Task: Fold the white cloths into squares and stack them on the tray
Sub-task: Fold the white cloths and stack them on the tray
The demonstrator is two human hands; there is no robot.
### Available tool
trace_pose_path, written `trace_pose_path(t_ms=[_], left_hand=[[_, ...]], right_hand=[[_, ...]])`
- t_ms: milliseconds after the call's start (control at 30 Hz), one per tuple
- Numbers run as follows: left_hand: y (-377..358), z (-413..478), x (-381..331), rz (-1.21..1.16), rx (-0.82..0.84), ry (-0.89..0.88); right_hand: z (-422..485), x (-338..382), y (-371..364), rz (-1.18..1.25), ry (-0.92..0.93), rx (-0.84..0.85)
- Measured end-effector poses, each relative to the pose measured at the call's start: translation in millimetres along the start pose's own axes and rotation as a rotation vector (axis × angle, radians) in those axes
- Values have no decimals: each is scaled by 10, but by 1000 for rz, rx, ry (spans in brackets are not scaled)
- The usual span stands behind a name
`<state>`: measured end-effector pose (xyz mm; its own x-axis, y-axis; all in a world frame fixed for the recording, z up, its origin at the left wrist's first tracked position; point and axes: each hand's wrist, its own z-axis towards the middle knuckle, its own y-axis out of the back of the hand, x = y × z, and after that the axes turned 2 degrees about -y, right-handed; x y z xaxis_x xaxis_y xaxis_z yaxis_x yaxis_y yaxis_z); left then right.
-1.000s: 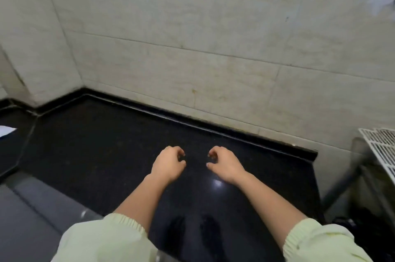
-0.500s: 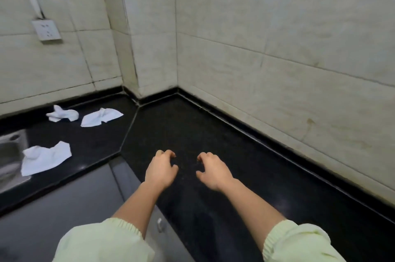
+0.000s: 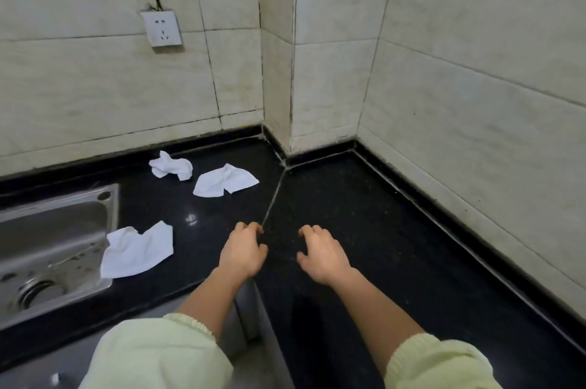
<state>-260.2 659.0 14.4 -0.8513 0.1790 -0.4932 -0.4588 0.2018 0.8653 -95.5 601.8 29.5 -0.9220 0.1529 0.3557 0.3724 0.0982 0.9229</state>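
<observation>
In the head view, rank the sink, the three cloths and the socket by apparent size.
1. sink
2. cloth by the sink, though it lies nearest
3. flat cloth
4. crumpled cloth and socket look alike, unranked

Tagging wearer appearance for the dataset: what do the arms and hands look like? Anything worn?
The left hand and right hand are bare: no gloves, rings or watch visible. The left sleeve and right sleeve are pale yellow-green, each ending in a gathered, ribbed cuff.
</observation>
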Motion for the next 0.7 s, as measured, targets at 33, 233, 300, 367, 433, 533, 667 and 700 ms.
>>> trace_pose_path(t_ms=[33,233,300,367,433,533,667,700], left_hand=[[39,140,88,-6,-10,18],[147,995,636,-48,-35,65],[151,1288,829,-75,-40,57],[163,1566,1014,-112,-56,53],[167,1871,1231,-134,-72,63],[176,2215,1499,-161,-111,83],[188,2602,1787,-157,-159,99],[186,2700,1854,-153,-159,91]], right_hand=[[162,70,-11,8,7,-1],[1094,436,-205,25,29,23],[1429,529,-292,30,6,16],[1756,625,-384,42,-22,20],[2102,738,-501,57,-50,47],[2523,887,-666,76,-74,70],[2944,1092,-849,116,-64,90],[3038,1146,-899,132,-55,98]])
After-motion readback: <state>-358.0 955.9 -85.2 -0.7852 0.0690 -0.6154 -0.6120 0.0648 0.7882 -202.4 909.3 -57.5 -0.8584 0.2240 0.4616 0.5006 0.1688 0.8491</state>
